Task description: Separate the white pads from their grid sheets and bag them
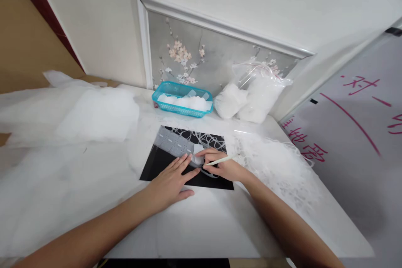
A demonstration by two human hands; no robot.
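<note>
My left hand lies flat, fingers spread, over a black mat on the white table. Its fingertips rest at the lower edge of a greyish translucent strip printed with pale oblong marks. My right hand is closed around a slim white pen-like tool, whose tip points down-left toward my left fingers. A small white piece sits at my right fingertips; whether they pinch it I cannot tell. Thin white looped offcuts lie along the mat's far edge.
Behind the mat stands a blue basket holding white pieces. A clear plastic bag of white material leans against the wall. White stringy scraps are heaped at the right. Large translucent white sheets cover the left side. A whiteboard with red writing borders the table's right.
</note>
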